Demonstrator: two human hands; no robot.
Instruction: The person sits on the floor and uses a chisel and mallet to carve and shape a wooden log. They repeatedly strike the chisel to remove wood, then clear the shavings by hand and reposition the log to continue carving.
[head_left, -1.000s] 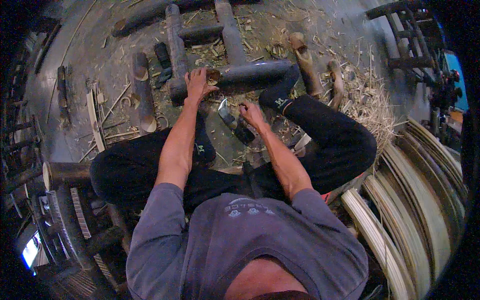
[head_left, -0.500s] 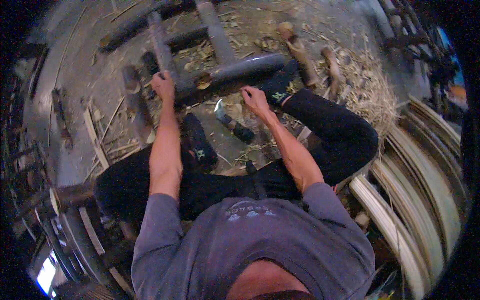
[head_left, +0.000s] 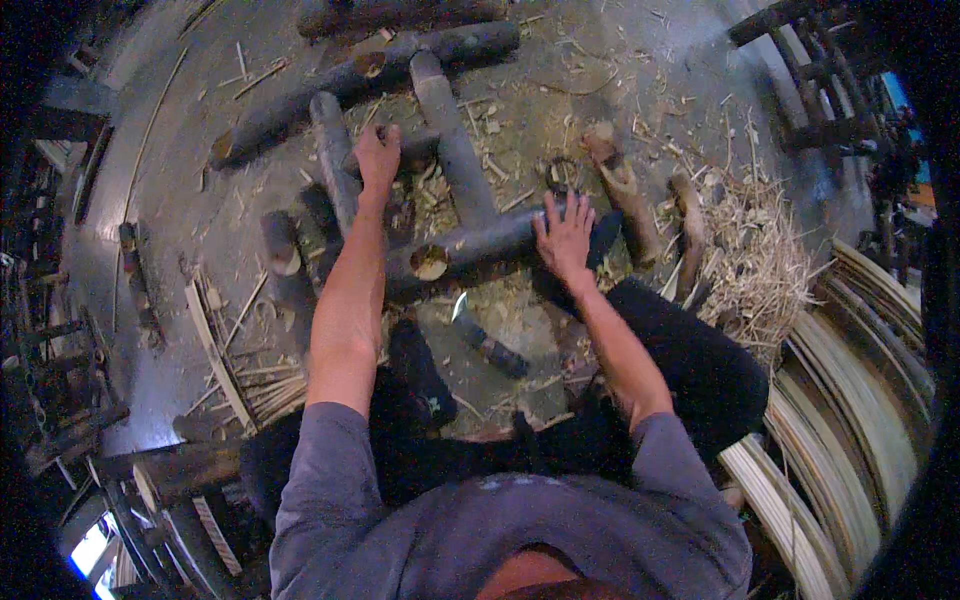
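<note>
A frame of dark round logs lies on the floor: a near log, a far log, and a left pole and right pole joining them. Between the poles is a short dark log. My left hand is over this short log's left end, its fingers curled onto it. My right hand rests open on the near log's right end, fingers spread. Between my feet and the near log lies a knife with a short curved blade and dark handle; neither hand touches it.
Loose log pieces stand or lie right of the frame, beside a heap of shavings. Long split strips curve along the right. Thin sticks lie at left, near a wooden bench-like piece. Chips litter the floor.
My left hand has moved forward and right, from the left pole to the short log. My right hand has reached forward onto the near log, its fingers now spread. The view has shifted.
</note>
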